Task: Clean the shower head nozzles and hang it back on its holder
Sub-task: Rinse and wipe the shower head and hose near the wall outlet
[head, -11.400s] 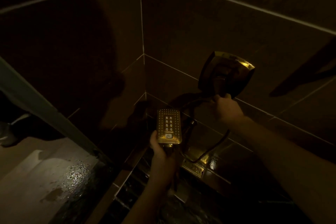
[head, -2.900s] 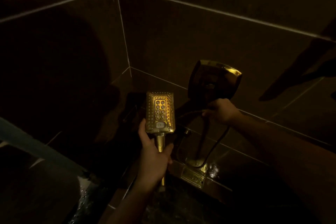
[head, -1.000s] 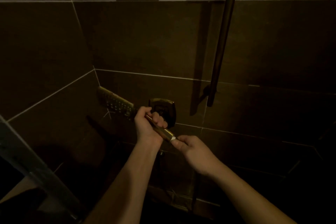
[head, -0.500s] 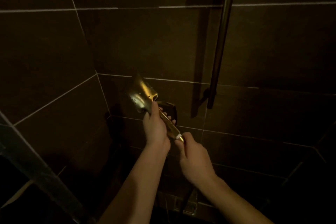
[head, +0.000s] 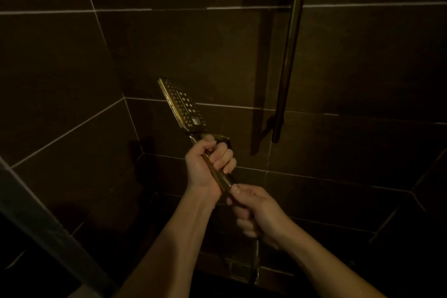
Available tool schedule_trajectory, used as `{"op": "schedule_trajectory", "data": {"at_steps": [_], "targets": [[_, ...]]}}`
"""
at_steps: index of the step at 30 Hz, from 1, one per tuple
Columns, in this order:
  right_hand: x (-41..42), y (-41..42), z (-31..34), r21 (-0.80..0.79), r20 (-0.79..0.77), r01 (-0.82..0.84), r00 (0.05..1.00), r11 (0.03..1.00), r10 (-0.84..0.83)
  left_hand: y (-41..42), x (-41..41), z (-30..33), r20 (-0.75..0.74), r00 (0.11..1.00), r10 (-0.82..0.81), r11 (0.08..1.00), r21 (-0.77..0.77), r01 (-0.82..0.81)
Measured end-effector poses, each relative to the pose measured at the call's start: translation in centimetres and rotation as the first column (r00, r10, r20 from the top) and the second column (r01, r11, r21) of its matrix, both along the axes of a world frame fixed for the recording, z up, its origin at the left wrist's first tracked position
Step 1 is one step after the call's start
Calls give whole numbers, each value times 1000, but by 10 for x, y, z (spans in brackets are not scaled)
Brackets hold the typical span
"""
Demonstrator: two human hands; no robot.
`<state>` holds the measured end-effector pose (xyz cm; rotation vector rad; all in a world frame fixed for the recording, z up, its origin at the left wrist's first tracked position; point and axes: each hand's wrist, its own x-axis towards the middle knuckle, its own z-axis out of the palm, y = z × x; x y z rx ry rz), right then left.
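Shower head (head: 185, 106) up in front of the dark tiled wall (head: 72, 80), nozzle face tilted right. Left hand (head: 208, 164) wrapped around its handle; right hand (head: 256, 210) just below, fingers curled on the handle's lower end where the hose (head: 256, 259) starts. Vertical rail (head: 289, 55) on the right, well apart.

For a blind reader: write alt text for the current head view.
Two hands hold a gold handheld shower head in a dim, dark-tiled shower: the left hand grips the handle, the right hand grips its lower end where the hose joins. The nozzle plate tilts up-left; a vertical rail stands to the right.
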<state>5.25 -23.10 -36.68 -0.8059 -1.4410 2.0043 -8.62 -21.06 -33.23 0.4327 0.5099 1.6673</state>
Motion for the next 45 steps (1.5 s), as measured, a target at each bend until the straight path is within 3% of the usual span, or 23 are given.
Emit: {"op": "schedule_trajectory", "data": {"at_steps": [3, 6, 8, 10, 11, 13, 15, 18, 21, 39, 42, 45], "targets": [[0, 3, -2, 80, 55, -20, 998, 997, 15, 1, 0, 3, -145, 989, 28, 997, -66, -38], [2, -1, 2, 18, 61, -60, 996, 998, 58, -5, 2, 8, -232, 972, 30, 987, -145, -65], [-1, -5, 5, 191, 270, 28, 960, 981, -80, -4, 5, 12, -215, 973, 89, 959, -244, -142], [-5, -8, 2, 555, 529, -2, 773, 832, -351, 0, 12, 11, -194, 951, 239, 881, -368, -297], [-6, -9, -1, 679, 583, -83, 665, 729, -467, 1, 17, 10, -193, 929, 316, 836, -407, -368], [-5, -13, -8, 803, 572, -210, 533, 558, -623, 1, 25, 4, -202, 895, 397, 777, -446, -445], [-2, -15, -14, 845, 531, -260, 499, 467, -684, 0, 30, 0, -182, 879, 441, 749, -465, -472], [3, -15, -17, 900, 426, -175, 543, 398, -724, 1, 26, 4, -83, 858, 506, 724, -499, -476], [4, -17, -17, 914, 380, -126, 602, 386, -703, 2, 17, 11, 14, 880, 475, 758, -514, -401], [4, -10, 12, 928, 367, -187, 612, 323, -701, -7, 14, 10, 7, 897, 441, 810, -434, -395], [3, -9, 14, 915, 395, -196, 610, 353, -686, -9, 16, 11, 6, 903, 430, 816, -430, -386], [2, -10, 19, 863, 467, -182, 640, 470, -610, -9, 15, 10, 25, 912, 409, 833, -419, -362]]}}
